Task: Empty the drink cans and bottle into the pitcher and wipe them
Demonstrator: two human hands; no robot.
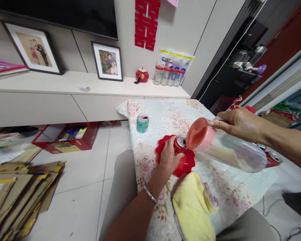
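My left hand (pixel 168 154) is wrapped around a red drink can (pixel 180 144) with an opened top. The can is over a scalloped red plate (pixel 184 165) on the table. My right hand (pixel 237 122) grips the handle of a clear pitcher (pixel 230 150) with an orange-pink lid (pixel 197 135). Tipped nearly on its side, the pitcher has its lid end close against the can's top. Pale liquid lies along its lower side. Whether any liquid is flowing out cannot be made out. A yellow towel (pixel 194 207) lies on the table nearer to me.
A teal can (pixel 142 124) stands at the table's far left on the flowered cloth (pixel 163 113). Partly behind the pitcher is another red can (pixel 273 159). Folded cardboard (pixel 22 187) and a red box (pixel 67 142) are on the floor at left.
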